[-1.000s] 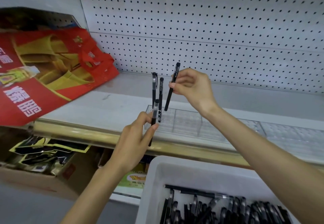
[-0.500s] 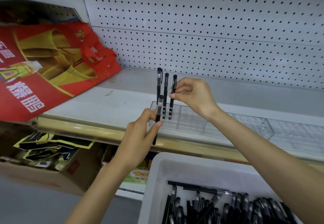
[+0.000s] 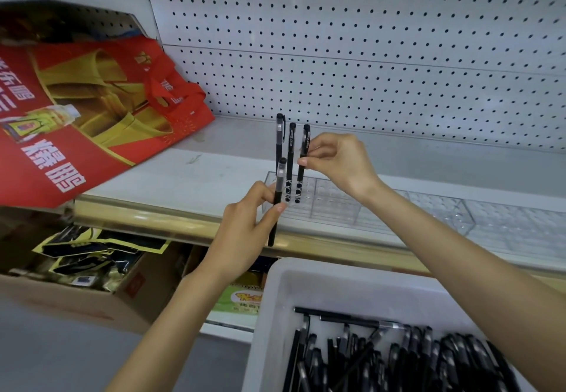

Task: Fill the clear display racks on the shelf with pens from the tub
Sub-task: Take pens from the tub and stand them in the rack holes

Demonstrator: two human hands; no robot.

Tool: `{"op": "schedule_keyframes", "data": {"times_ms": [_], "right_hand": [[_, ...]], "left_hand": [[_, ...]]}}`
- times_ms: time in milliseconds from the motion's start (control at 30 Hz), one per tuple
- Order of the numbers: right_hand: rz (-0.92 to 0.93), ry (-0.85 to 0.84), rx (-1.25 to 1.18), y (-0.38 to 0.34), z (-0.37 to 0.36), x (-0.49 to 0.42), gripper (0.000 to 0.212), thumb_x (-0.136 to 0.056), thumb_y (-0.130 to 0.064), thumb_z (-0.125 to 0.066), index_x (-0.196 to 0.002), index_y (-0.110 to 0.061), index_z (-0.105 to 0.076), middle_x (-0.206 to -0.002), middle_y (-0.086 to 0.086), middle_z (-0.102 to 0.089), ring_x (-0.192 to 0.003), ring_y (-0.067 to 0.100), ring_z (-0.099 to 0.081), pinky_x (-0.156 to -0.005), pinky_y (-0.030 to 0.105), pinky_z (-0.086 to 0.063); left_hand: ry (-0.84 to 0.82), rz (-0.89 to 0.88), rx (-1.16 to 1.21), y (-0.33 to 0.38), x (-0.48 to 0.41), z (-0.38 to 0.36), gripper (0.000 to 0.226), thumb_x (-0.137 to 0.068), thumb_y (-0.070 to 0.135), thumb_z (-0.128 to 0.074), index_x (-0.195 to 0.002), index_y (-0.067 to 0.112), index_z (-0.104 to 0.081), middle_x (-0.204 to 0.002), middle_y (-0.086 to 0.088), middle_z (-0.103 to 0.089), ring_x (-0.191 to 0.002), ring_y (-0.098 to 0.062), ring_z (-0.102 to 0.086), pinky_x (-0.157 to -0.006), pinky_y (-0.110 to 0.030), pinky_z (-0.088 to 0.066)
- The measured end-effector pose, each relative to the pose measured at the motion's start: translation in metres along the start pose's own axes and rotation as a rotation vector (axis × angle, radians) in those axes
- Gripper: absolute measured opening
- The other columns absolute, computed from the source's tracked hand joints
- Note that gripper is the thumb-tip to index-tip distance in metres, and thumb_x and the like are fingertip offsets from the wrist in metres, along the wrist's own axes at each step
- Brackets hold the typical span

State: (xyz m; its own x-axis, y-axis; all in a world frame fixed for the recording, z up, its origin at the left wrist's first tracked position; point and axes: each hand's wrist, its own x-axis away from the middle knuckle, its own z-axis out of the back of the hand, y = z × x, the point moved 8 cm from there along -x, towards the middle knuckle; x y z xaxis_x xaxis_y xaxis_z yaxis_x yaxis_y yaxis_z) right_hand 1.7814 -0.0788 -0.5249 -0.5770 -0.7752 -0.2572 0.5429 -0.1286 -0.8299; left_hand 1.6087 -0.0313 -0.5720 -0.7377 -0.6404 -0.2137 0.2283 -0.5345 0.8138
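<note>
A clear display rack [image 3: 330, 200] lies along the shelf's front edge, with more clear racks [image 3: 477, 217] to its right. Three black pens stand upright in its left end. My right hand [image 3: 340, 161] pinches the rightmost standing pen [image 3: 303, 161] near its middle. My left hand [image 3: 245, 226] holds another black pen [image 3: 277, 198] upright just in front of the rack's left corner. A white tub [image 3: 294, 287] at the lower right holds several black pens [image 3: 398, 358].
A red and gold printed bag [image 3: 76, 115] lies on the shelf's left part. White pegboard [image 3: 367, 39] backs the shelf. Below the gold shelf edge [image 3: 153, 223] sits a cardboard box [image 3: 76, 299] with dark packets.
My right hand has lowered its tilted pen into the rack beside the other two, where it now stands upright. My left hand stays put with its pen.
</note>
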Motion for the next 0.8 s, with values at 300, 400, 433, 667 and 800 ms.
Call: {"op": "schedule_keyframes", "data": {"times_ms": [300, 400, 433, 667, 800], "right_hand": [[-0.067, 0.025, -0.135, 0.001, 0.04, 0.023, 0.022, -0.077, -0.008, -0.077, -0.098, -0.01, -0.07, -0.09, 0.003, -0.073, -0.082, 0.007, -0.071, -0.08, 0.014, -0.052], [-0.082, -0.007, -0.273, -0.008, 0.05, 0.042, 0.016, -0.08, -0.004, -0.073, -0.095, -0.008, -0.07, -0.086, 0.006, -0.075, -0.08, 0.015, -0.072, -0.081, 0.024, -0.056], [-0.086, -0.045, -0.329, -0.013, 0.05, 0.049, 0.015, -0.08, -0.004, -0.072, -0.095, -0.007, -0.071, -0.086, 0.008, -0.075, -0.081, 0.019, -0.072, -0.08, 0.026, -0.057], [-0.003, -0.247, -0.391, -0.052, 0.035, 0.085, 0.027, -0.069, -0.02, -0.072, -0.094, -0.009, -0.072, -0.092, 0.006, -0.075, -0.089, 0.019, -0.07, -0.085, 0.028, -0.055], [0.02, -0.232, -0.364, -0.057, 0.041, 0.091, 0.012, -0.076, -0.002, -0.073, -0.087, -0.006, -0.072, -0.094, 0.009, -0.074, -0.086, 0.013, -0.069, -0.081, 0.02, -0.054]], "left_hand": [[0.035, -0.001, -0.012, 0.014, 0.005, 0.009, 0.013, -0.096, 0.026, -0.053, -0.089, 0.017, -0.052, -0.118, 0.015, -0.059, -0.116, 0.009, -0.042, -0.076, 0.008, -0.028], [0.032, -0.01, 0.039, 0.022, 0.009, 0.008, 0.013, -0.096, 0.026, -0.054, -0.086, 0.017, -0.052, -0.119, 0.012, -0.064, -0.116, 0.002, -0.051, -0.078, 0.004, -0.033], [0.022, -0.018, 0.071, 0.026, 0.01, 0.006, 0.013, -0.095, 0.025, -0.055, -0.085, 0.017, -0.053, -0.114, 0.01, -0.067, -0.112, 0.0, -0.056, -0.081, -0.001, -0.037], [-0.083, -0.053, 0.274, 0.058, 0.025, -0.018, 0.016, -0.092, 0.02, -0.06, -0.078, 0.014, -0.056, -0.098, 0.001, -0.073, -0.102, -0.005, -0.065, -0.097, -0.039, -0.048], [-0.101, -0.069, 0.287, 0.069, 0.032, -0.024, 0.016, -0.092, 0.017, -0.06, -0.078, 0.011, -0.055, -0.096, -0.003, -0.073, -0.1, -0.009, -0.066, -0.095, -0.042, -0.049]]}}
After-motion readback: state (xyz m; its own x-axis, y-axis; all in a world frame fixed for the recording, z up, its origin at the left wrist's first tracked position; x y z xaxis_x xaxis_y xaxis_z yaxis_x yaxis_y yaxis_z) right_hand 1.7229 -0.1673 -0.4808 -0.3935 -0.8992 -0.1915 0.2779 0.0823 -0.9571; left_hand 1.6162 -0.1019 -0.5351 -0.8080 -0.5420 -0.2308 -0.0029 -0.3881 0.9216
